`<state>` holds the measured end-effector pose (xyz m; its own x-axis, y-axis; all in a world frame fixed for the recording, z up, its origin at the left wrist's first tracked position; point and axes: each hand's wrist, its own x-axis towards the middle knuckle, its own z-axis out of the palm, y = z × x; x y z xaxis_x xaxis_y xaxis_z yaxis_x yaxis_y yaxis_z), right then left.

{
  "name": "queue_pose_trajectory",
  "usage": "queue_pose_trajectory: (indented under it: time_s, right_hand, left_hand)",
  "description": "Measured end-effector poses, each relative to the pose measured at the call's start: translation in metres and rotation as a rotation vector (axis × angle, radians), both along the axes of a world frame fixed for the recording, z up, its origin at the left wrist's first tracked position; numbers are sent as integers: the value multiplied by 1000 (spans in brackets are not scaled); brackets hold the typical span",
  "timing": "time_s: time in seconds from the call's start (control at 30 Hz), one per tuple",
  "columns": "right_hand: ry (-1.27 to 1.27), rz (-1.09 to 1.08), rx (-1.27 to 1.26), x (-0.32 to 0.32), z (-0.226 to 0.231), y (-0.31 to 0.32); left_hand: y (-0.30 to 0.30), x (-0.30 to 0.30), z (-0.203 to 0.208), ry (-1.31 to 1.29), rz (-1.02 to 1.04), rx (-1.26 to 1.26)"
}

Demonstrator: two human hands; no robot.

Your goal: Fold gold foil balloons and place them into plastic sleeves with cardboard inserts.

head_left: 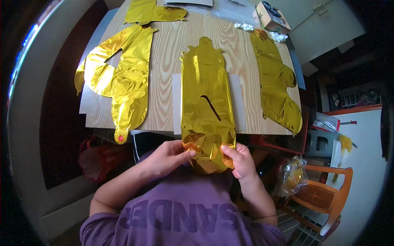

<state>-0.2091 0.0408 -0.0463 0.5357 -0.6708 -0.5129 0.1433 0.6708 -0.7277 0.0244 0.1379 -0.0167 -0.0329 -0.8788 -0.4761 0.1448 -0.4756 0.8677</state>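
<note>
A flat gold foil balloon (205, 78) lies lengthwise in front of me, with a dark slanted slit in its middle and small tabs at its far end. Its near end hangs past the table's edge, where both hands grip it. My left hand (166, 158) pinches the left corner between thumb and fingers. On the right corner, the thumb of my right hand (241, 160) presses down on the foil, the fingers partly hidden behind. Under the balloon a pale flat sheet (238, 102) shows on both sides.
More flat gold foil balloons lie at the left (131, 74), far left (152, 12) and right (273, 78) of the wooden table (164, 53). An open box (273, 18) and crumpled white pieces (244, 26) are at the back right. A wooden chair (328, 192) stands at lower right.
</note>
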Motion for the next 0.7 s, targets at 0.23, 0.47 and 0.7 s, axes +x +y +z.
queue_pose_trajectory:
  time_s: [0.23, 0.47, 0.7]
  right_hand:
    - [30, -83, -94, 15, 17, -17]
    - [139, -18, -77, 4, 8, -15]
    - [125, -42, -7, 12, 4, -16]
  left_hand:
    - [-5, 39, 41, -1002, -73, -413]
    - [-25, 40, -1, -1160, -22, -941]
    - [-39, 39, -14, -1189, -136, -1067]
